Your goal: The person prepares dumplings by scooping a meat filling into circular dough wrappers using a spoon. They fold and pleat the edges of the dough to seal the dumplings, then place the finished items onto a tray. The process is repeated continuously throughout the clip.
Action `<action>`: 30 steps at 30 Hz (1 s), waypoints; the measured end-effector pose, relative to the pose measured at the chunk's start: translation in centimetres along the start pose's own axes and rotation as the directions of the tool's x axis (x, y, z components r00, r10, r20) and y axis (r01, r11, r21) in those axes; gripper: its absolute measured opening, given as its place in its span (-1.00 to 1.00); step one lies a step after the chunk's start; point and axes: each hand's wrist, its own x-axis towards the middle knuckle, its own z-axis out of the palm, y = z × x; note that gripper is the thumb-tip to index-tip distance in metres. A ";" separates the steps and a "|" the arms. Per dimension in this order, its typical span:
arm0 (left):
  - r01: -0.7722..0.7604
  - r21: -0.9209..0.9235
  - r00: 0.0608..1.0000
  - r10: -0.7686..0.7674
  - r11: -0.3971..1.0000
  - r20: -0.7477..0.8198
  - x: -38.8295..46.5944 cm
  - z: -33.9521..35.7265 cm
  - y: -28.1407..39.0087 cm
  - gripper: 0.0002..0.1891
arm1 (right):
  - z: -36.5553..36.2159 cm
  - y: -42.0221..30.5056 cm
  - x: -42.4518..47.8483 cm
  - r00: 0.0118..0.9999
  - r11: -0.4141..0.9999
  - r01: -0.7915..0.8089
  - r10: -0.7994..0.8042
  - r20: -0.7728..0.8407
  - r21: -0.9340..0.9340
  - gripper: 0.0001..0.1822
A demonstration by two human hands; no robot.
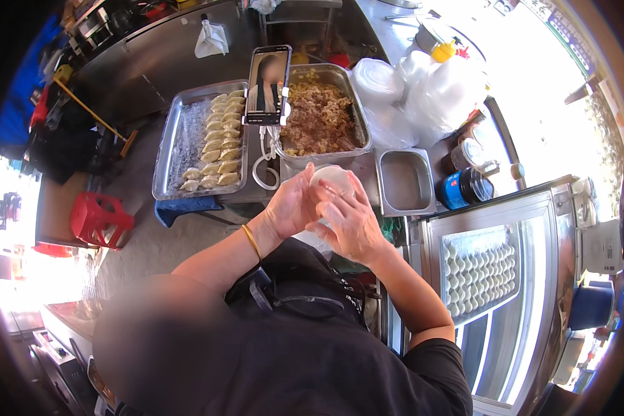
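Note:
A thin round dough wrapper (pixel 335 179) is held up between both hands, just in front of the filling pan. My left hand (pixel 290 207), with a gold bangle at the wrist, supports the wrapper's left side. On its right edge and face lie the fingers of my right hand (pixel 354 221). Chopped meat filling (pixel 320 112) with yellowish bits fills a deep steel pan (pixel 363 127) directly beyond my hands. To the left, pleated dumplings (pixel 223 136) stand in rows along the right side of a floured metal tray (pixel 162 171).
A phone (pixel 267 86) on a holder stands between tray and pan. At right are a small steel pan (pixel 406 182), a blue-labelled jar (pixel 460 188), bagged plastic containers (pixel 377 80) and a glass-topped case (pixel 533 260). A red stool (pixel 100 219) stands on the floor at left.

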 end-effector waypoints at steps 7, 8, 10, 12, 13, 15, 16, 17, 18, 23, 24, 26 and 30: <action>-0.151 0.090 0.985 0.157 0.984 -0.065 -0.1 -1.0 0.4 -0.50 | -0.6 0.9 -1.2 0.993 0.995 0.103 -0.103 -0.060 -0.005 -0.74; -0.161 0.080 0.984 0.166 0.984 -0.066 -0.2 -1.0 0.5 -0.51 | -0.7 1.2 -1.4 0.993 0.996 0.087 -0.089 -0.072 -0.022 -0.74; -0.178 0.061 0.981 0.182 0.982 -0.065 -0.3 -0.8 0.8 -0.52 | -0.7 2.0 -2.0 0.991 0.997 0.054 -0.059 -0.117 -0.049 -0.76; -0.183 0.027 0.981 0.184 0.983 -0.056 -0.2 -0.9 0.9 -0.53 | -0.8 2.6 -2.0 0.992 0.999 0.020 -0.025 -0.127 -0.040 -0.76; -0.186 0.009 0.981 0.187 0.982 -0.051 -0.1 -1.0 1.0 -0.53 | -0.8 2.8 -2.0 0.991 0.999 0.004 -0.008 -0.132 -0.036 -0.76; -0.192 -0.013 0.979 0.191 0.981 -0.064 -0.2 -0.9 1.1 -0.53 | -0.9 3.2 -1.9 0.987 0.998 -0.057 0.050 -0.150 -0.039 -0.78; -0.196 -0.024 0.978 0.194 0.980 -0.070 -0.2 -0.8 1.2 -0.54 | -1.0 3.3 -1.8 0.982 0.995 -0.093 0.084 -0.171 -0.043 -0.78; -0.194 -0.009 0.977 0.192 0.981 -0.094 -0.2 -0.5 1.2 -0.54 | -1.1 3.3 -1.7 0.974 0.991 -0.128 0.117 -0.192 -0.045 -0.79; -0.194 0.007 0.974 0.193 0.981 -0.118 -0.3 -0.1 1.1 -0.54 | -1.4 3.1 -1.4 0.968 0.991 -0.115 0.098 -0.230 -0.062 -0.78; -0.188 0.011 0.981 0.188 0.982 -0.042 0.5 -0.8 1.0 -0.51 | -0.2 2.0 -1.0 0.991 0.996 -0.027 0.015 -0.134 -0.087 -0.76; -0.182 -0.017 0.983 0.182 0.983 -0.028 0.6 -1.3 1.0 -0.51 | 0.3 1.4 -1.2 0.995 0.997 0.010 -0.018 -0.099 -0.077 -0.76; -0.168 -0.074 0.986 0.169 0.983 0.001 0.9 -2.3 1.1 -0.51 | 0.7 0.4 -1.1 0.997 0.997 0.057 -0.054 -0.063 0.045 -0.76; -0.158 -0.100 0.987 0.156 0.982 -0.027 1.2 -2.6 1.1 -0.52 | -0.7 -0.7 0.8 0.988 1.000 0.022 -0.020 -0.153 0.009 -0.77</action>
